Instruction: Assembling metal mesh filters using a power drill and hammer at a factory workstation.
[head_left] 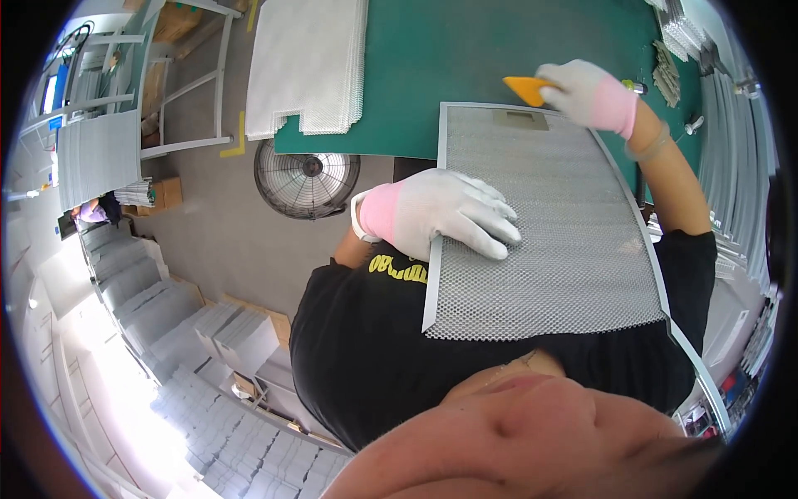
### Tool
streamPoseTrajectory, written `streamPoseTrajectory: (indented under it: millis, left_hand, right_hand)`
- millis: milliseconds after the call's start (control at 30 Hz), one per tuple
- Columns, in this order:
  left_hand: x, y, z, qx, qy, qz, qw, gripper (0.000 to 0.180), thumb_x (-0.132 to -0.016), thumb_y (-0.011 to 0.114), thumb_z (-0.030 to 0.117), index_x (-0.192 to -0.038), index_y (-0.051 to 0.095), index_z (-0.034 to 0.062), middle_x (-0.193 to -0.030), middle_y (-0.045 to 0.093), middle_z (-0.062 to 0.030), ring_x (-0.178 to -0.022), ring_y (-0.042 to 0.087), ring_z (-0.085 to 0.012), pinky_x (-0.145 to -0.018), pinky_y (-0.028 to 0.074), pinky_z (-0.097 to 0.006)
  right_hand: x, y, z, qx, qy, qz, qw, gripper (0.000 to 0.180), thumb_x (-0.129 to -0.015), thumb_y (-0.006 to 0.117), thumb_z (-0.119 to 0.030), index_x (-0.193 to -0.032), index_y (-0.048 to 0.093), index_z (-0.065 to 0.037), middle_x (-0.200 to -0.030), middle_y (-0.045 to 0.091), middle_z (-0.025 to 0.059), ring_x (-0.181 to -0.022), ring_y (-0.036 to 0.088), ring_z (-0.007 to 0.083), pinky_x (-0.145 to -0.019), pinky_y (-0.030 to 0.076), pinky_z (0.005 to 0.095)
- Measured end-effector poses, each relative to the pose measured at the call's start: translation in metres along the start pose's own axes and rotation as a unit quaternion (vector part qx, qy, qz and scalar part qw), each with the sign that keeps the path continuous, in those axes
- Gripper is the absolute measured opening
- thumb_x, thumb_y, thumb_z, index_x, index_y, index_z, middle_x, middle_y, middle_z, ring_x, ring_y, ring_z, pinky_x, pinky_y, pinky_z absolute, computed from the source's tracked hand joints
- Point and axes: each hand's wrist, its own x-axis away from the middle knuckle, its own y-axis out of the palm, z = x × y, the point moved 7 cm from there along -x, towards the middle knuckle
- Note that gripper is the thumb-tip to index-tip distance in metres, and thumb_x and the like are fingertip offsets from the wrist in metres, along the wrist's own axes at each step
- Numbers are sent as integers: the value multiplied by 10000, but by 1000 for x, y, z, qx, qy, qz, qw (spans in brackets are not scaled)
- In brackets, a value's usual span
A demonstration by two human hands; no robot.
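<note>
A grey metal mesh panel (557, 241) leans from the green table toward my body. Thin metal frame strips run along its far, left and right edges; its near edge shows bare mesh. The right strip (702, 378) extends past the mesh corner. My left hand (453, 214), in a white glove with a pink cuff, lies on the left part of the mesh, fingers stretched out. In a matching glove, my right hand (578, 93) grips a flat orange plastic scraper (525, 89) at the panel's far edge. A small rectangular plate (522, 121) sits in the mesh just below the scraper.
Stacked white mesh sheets (307, 66) lie on the green table (449, 50), left of the panel. A round floor fan (309, 179) stands below the table's edge. Long metal strips (731, 158) are piled at the right. A metal rack (187, 108) is at far left.
</note>
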Motion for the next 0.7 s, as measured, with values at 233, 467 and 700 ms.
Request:
streamPoseTrajectory:
  millis: [233,467,700]
  left_hand:
    - [-6,-20,13,1,86,80,993,358,-719,688,91,-1075,706,55,-1143,669,-153,-1058,635,-378,-890,511,-464]
    - [-1,-76,6,-5,46,277,960,269,-838,701,135,-1049,685,-33,-1058,699,-191,-987,682,-321,-871,544,-398]
    - [-5,-117,34,-135,33,458,878,269,-774,687,-2,-1038,683,-52,-991,715,-126,-841,676,-165,-748,535,-275]
  right_hand:
    - [233,7,155,-345,412,266,800,435,-928,617,-364,-1230,628,-52,-737,568,-20,-588,500,26,-486,341,190]
    - [266,9,97,13,397,270,877,760,-830,743,-330,-1456,431,-30,-1461,459,194,-1359,448,276,-1113,363,414]
    - [169,-91,-32,-361,-61,480,797,635,-943,631,-187,-1459,347,50,-1366,526,222,-1267,519,280,-1101,369,393]
